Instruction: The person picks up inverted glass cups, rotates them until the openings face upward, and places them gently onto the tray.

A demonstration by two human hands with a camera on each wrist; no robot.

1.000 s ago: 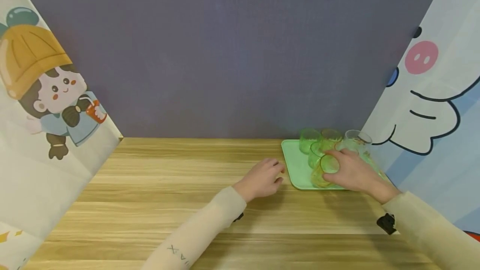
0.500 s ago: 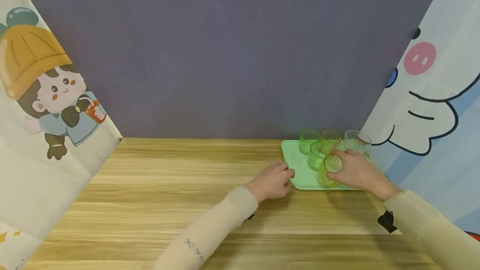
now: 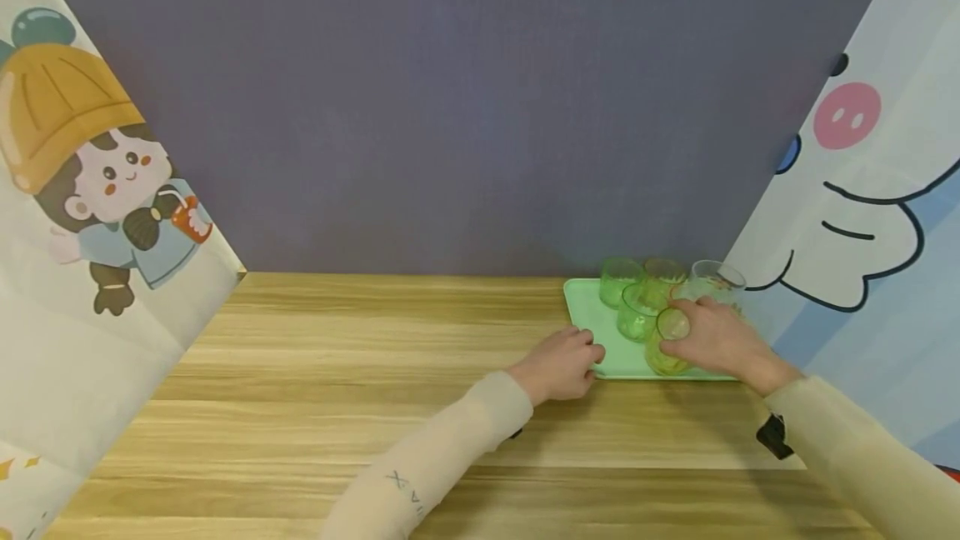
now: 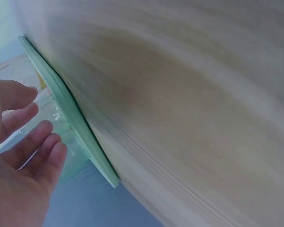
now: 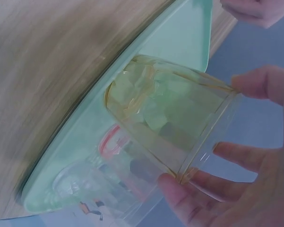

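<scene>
Head view: the left hand (image 3: 564, 363) is rested with relaxed fingers at the green tray's (image 3: 592, 332) near corner. A yellow-green glass (image 3: 670, 342) on the tray is gripped by the right hand (image 3: 716, 342); further glasses (image 3: 637, 294) are stood behind.

Both arms reach fwd from bottom of frame, both in long beige sleeves; dark strap at each wrist, partly hidden.

L hand (image 3: 564, 363): palm down, low, knuckles up, fingers pointing fwd-right. L wrist cam shows 4 fingers (image 4: 32, 144) straight-ish, slightly spread, relaxed, gripping nothing. Thumb not clearly seen.

R hand (image 3: 716, 340): further fwd and right of L hand, apart from it. Fingers curled in a grip; R wrist cam shows thumb (image 5: 267, 80) on 1 side, fingertips (image 5: 179, 194) on the opposite side, pinching what's between. R forearm angles in from lower-right corner.
</scene>
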